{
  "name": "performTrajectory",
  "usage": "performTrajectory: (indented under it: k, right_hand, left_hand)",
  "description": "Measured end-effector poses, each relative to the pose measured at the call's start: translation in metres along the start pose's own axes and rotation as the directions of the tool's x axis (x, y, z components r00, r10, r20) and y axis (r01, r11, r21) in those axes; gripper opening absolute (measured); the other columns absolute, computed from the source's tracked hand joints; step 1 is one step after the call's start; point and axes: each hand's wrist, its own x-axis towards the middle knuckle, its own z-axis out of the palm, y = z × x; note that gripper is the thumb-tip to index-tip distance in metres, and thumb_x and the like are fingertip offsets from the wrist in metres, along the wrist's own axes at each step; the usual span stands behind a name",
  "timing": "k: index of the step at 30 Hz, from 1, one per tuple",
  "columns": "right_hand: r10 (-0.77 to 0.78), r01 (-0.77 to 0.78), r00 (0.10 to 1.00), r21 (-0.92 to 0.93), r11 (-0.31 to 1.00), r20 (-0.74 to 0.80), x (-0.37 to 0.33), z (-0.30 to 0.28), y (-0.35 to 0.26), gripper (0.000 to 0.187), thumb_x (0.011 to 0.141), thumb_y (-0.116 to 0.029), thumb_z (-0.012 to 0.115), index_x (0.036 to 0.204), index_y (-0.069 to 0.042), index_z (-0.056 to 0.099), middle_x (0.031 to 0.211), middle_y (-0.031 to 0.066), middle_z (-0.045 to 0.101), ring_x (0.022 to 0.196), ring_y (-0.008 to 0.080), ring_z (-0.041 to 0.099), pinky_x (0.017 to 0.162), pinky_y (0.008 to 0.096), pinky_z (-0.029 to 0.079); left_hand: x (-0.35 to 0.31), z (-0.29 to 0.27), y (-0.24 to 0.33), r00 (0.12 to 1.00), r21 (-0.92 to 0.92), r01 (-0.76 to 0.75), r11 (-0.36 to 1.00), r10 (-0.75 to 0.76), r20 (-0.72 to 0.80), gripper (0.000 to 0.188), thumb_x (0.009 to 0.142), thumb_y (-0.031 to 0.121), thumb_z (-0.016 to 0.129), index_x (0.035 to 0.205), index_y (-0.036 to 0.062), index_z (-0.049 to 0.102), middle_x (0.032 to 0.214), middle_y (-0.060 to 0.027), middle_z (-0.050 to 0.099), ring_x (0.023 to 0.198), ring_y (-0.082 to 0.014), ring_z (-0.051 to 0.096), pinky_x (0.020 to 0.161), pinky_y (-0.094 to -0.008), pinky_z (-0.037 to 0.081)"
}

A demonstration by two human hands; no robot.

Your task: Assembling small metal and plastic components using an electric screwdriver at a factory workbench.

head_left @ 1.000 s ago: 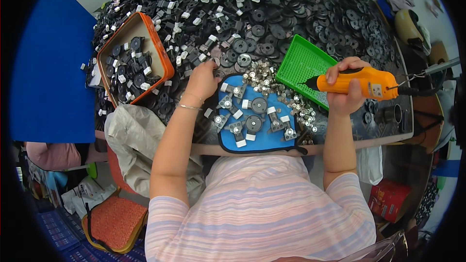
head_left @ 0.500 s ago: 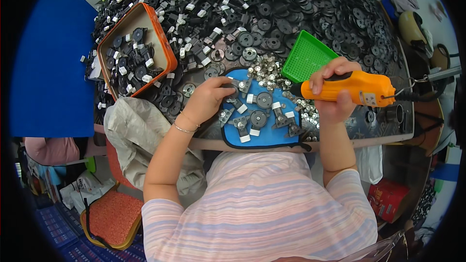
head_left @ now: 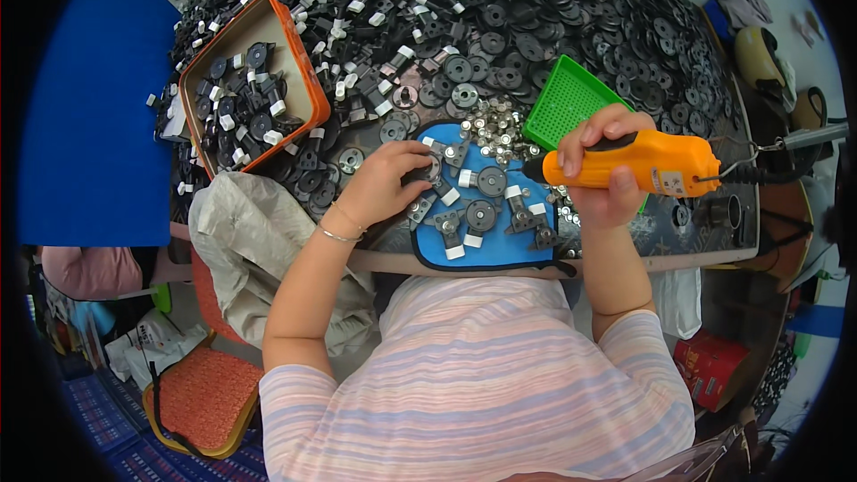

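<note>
My right hand (head_left: 600, 161) is wrapped round an orange electric screwdriver (head_left: 656, 163), held sideways with its black nose toward the left. That nose is over the right part of a blue mat (head_left: 486, 254). At the mat's left edge, the fingers of my left hand (head_left: 386, 180) close on a black wheel part (head_left: 434, 167); the fingers partly hide it. Several black caster assemblies with white tabs lie on the mat, among them one with a round wheel (head_left: 480, 215). Small silver metal pieces (head_left: 495, 129) are heaped along the mat's upper right edge.
A green perforated tray (head_left: 580, 98) sits behind my right hand. At the left stands an orange-rimmed box (head_left: 299, 62) holding more black assemblies. Black discs (head_left: 625, 54) and white-tabbed parts pile across the back. A cord and hanging spring link (head_left: 759, 150) trail from the screwdriver's rear.
The screwdriver in my right hand has shifted slightly left, its nose now further over the mat. My left hand stays at the wheel part. The whole view has moved slightly.
</note>
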Motion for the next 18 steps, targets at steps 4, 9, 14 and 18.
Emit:
performTrajectory:
  k: [4, 9, 14, 18]
  right_hand:
    - [0.001, -0.001, 1.000, 0.007, 1.000, -0.003, 0.000, 0.001, 0.001, 0.040, 0.084, -0.033, 0.064, 0.103, -0.004, 0.044, 0.093, 0.0121, 0.048, 0.061, 0.0201, 0.056, 0.059, 0.0311, 0.047]
    - [0.035, -0.034, 0.999, 0.059, 0.998, -0.018, 0.007, 0.013, 0.015, 0.040, 0.082, -0.028, 0.068, 0.103, -0.003, 0.045, 0.092, 0.0134, 0.049, 0.062, 0.0222, 0.056, 0.060, 0.0325, 0.048]
    - [0.076, -0.074, 0.997, 0.089, 0.993, -0.019, 0.011, 0.018, 0.034, 0.039, 0.081, -0.025, 0.069, 0.103, -0.003, 0.045, 0.093, 0.0141, 0.050, 0.062, 0.0228, 0.056, 0.059, 0.0321, 0.048]
    - [0.030, -0.031, 0.999, 0.122, 0.992, 0.017, 0.019, 0.023, 0.048, 0.033, 0.079, -0.010, 0.066, 0.103, -0.002, 0.045, 0.095, 0.0140, 0.050, 0.063, 0.0199, 0.056, 0.058, 0.0294, 0.049]
  left_hand:
    - [0.019, -0.001, 0.013, 0.997, -0.092, 0.048, 0.995, -0.053, -0.057, 0.049, 0.064, 0.002, 0.077, 0.110, 0.0046, 0.060, 0.115, -0.0113, 0.059, 0.107, -0.0305, 0.054, 0.091, -0.0363, 0.045]
    - [0.045, 0.012, 0.008, 0.998, -0.131, 0.066, 0.989, -0.066, 0.006, 0.056, 0.061, 0.002, 0.077, 0.113, 0.0048, 0.058, 0.112, -0.0107, 0.059, 0.108, -0.0312, 0.052, 0.094, -0.0367, 0.043]
    - [0.050, 0.010, 0.010, 0.994, -0.113, 0.108, 0.988, -0.104, 0.040, 0.059, 0.059, 0.008, 0.080, 0.113, 0.0046, 0.058, 0.111, -0.0119, 0.059, 0.106, -0.0307, 0.052, 0.092, -0.0366, 0.043]
    - [0.047, 0.013, 0.005, 0.996, -0.084, 0.089, 0.992, -0.091, -0.013, 0.058, 0.059, 0.010, 0.082, 0.112, 0.0044, 0.060, 0.106, -0.0103, 0.059, 0.101, -0.0292, 0.054, 0.085, -0.0358, 0.045]
